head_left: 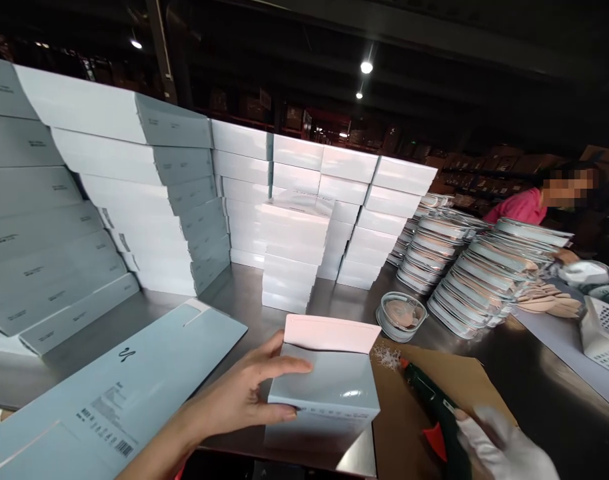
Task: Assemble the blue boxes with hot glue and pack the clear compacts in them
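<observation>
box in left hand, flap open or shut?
Open. The box in the left hand has its pale flap standing up, not tucked in.

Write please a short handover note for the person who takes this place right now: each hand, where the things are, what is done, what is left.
Left hand: bare, holding the pale blue box at its left side, flap open.
Right hand: gloved, gripping the green glue gun, nozzle pointing toward the box over the brown cardboard sheet.
On the steel table: flat unfolded carton at left, stacks of closed boxes behind.
Done: many boxes stacked. Left: this box's flap is not yet closed.
</observation>
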The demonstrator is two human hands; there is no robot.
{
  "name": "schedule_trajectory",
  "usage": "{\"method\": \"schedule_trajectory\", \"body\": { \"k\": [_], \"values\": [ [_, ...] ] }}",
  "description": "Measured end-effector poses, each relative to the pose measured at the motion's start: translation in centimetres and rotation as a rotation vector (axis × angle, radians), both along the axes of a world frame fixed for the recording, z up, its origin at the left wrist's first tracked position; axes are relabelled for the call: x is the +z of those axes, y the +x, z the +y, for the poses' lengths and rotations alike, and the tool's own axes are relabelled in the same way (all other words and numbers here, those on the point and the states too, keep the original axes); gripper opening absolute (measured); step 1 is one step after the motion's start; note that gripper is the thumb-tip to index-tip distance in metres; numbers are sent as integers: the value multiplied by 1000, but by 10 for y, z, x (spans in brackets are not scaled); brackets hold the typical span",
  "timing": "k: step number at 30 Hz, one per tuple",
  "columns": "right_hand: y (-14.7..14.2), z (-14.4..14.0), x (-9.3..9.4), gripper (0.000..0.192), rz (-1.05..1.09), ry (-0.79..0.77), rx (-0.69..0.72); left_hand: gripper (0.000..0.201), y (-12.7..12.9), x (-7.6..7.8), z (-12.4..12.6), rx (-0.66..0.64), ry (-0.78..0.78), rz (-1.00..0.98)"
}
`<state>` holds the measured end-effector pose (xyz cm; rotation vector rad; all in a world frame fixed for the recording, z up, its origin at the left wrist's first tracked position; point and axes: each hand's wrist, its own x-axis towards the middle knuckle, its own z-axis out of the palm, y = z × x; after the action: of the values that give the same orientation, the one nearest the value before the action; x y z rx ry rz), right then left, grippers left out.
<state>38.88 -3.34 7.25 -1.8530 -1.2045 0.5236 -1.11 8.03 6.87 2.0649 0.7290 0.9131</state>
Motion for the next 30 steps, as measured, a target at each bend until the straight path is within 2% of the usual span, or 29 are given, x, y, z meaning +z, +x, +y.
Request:
{"method": "schedule_trajectory", "body": {
  "k": [1,3,5,6,8,10,13,17,20,22,24,25,28,30],
  "values": [
    [-15,10,3,65,29,40,93,51,0,0,0,6,-3,8],
    [-49,31,6,105,136,155,437,52,-1,-2,0,5,-5,21],
    [-74,48,6,113,204,220,703,50,-1,-9,0,-6,21,14],
    [-82,53,4,107,212,240,761,48,1,-15,-1,-10,51,-16],
    [-86,56,-2,89,188,286,774,47,7,-28,-1,-3,130,-158],
    [-84,53,-8,73,121,357,777,55,14,-41,-1,9,207,-334],
    [-84,47,-9,59,-77,432,816,59,20,-49,-1,-20,277,-422],
    [-96,49,3,50,-332,591,909,28,11,-33,-4,-82,386,-177],
    [-103,56,7,42,-415,714,939,26,7,-20,-6,-74,453,-28],
    [-104,57,3,42,-443,742,956,25,8,-17,-5,-82,391,-85],
    [-103,53,-5,46,-393,686,935,21,10,-20,-3,-72,274,-220],
    [-103,50,-9,51,-314,628,881,19,11,-23,-2,-43,218,-293],
    [-107,39,-16,62,-33,426,650,15,12,-35,-1,151,132,-479],
    [-112,34,-13,53,35,334,577,19,15,-42,-4,294,106,-589]
  ]
}}
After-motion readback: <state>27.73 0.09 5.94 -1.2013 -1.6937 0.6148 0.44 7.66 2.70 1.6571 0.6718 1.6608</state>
